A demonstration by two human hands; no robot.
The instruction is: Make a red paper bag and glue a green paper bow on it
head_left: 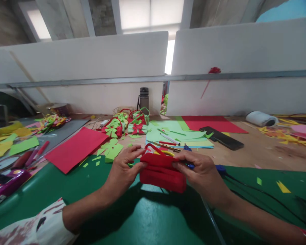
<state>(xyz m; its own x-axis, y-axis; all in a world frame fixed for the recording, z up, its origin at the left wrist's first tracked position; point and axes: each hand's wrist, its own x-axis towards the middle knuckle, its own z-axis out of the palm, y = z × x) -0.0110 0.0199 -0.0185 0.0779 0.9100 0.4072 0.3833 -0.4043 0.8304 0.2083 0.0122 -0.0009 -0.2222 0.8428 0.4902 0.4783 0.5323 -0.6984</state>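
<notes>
Between my hands is a small red felt bag (163, 175) with a thin looped handle, raised above the green mat (145, 217). My left hand (129, 165) pinches its left upper edge between thumb and fingers. At its right upper edge my right hand (197, 170) grips it, thumb on the near face. A blue-handled tool, probably a glue gun (220, 169) with a black cord, lies partly hidden behind my right hand. Just past the bag are cut green flower shapes (111, 146) and a stack of pale green sheets (178, 131).
Finished-looking green and red little bags (137, 126) stand near a dark bottle (143, 98). A red sheet (76, 148) lies left, a phone (221, 137) right, and a purple device (9, 185) at far left. White boards (79, 64) close off the back.
</notes>
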